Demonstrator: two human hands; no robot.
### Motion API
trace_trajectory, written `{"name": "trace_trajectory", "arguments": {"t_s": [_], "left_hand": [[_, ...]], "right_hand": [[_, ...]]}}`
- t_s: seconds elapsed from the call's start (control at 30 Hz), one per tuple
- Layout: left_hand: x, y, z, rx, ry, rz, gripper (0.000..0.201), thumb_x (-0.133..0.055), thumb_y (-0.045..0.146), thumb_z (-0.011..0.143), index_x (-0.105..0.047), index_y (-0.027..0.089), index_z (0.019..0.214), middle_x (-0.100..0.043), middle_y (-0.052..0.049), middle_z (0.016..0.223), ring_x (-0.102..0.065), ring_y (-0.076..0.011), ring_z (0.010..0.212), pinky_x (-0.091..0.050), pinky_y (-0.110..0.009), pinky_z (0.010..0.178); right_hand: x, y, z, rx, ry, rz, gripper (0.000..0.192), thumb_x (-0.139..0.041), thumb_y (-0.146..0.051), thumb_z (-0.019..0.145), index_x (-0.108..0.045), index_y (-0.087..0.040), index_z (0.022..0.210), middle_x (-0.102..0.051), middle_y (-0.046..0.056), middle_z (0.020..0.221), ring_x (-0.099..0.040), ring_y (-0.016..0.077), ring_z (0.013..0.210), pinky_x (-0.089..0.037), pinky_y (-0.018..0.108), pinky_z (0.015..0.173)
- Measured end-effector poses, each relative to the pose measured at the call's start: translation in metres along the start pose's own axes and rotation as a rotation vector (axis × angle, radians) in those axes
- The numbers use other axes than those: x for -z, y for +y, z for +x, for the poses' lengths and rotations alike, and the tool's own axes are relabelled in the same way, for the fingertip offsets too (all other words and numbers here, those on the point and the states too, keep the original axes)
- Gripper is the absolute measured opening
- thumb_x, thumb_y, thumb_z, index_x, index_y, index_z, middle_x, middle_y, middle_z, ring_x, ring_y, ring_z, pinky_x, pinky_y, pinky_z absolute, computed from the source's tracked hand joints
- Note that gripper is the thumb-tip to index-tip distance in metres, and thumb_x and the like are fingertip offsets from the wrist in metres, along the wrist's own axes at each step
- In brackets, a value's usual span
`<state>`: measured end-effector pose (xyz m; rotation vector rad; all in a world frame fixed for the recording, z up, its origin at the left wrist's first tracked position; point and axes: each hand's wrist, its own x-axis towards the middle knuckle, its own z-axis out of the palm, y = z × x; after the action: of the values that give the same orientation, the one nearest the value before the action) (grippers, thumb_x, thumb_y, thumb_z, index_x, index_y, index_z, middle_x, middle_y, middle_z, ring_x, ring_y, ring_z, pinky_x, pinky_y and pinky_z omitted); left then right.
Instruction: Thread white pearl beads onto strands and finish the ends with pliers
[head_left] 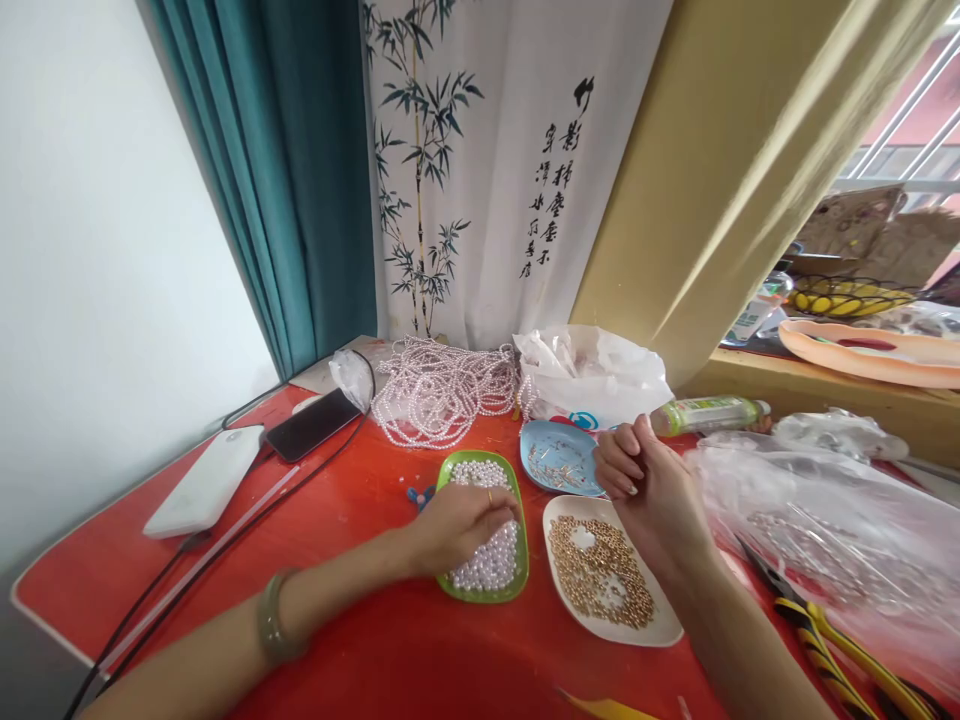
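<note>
While left hand [461, 520] dips curled into green pearl tray [517, 590], right hand [645, 485] hovers raised, fingers pinched shut (contents unseen)

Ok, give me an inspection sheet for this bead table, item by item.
Surface: red table, mostly covered at the back.
Job's things: green tray of white pearls; white tray of gold beads; blue dish of small metal pieces.
Clutter: pearl strands, plastic bags, bottle, pliers, phone.
Hands: left hand rests in the pearls; right hand raised over the gold beads, fingers curled.
Cables: black cable along the left edge.
Surroundings: curtains, bamboo hanging.
</note>
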<state>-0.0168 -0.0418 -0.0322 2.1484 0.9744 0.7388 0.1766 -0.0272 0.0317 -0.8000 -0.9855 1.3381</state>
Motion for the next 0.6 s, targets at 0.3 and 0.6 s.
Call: {"name": "trace_trajectory", "arguments": {"t_s": [0.3,0.6], "left_hand": [[-0.015,-0.004,-0.006,-0.242,-0.130,0.375,0.022,-0.032,0.024,0.087,-0.053,0.019,0.088,-0.064,-0.004,0.077,-0.058,-0.0142,0.068,-0.038,-0.021,0.062],[-0.031,-0.008,0.000,-0.365,-0.218,0.479,0.014,-0.044,0.018,0.078,-0.049,0.022,0.090,-0.064,0.003,0.074,-0.057,-0.0112,0.059,-0.032,-0.021,0.047]], "right_hand": [[0.025,0.011,-0.029,-0.152,0.118,0.123,0.042,-0.054,-0.044,0.076,-0.030,-0.018,0.052,-0.014,-0.007,0.048,-0.008,0.0071,0.042,-0.016,0.019,0.034],[0.056,0.007,-0.064,-0.227,0.153,-0.040,0.047,-0.052,-0.051,0.074,-0.031,-0.019,0.046,-0.018,-0.005,0.041,-0.014,0.0066,0.036,-0.026,0.022,0.032]]}}
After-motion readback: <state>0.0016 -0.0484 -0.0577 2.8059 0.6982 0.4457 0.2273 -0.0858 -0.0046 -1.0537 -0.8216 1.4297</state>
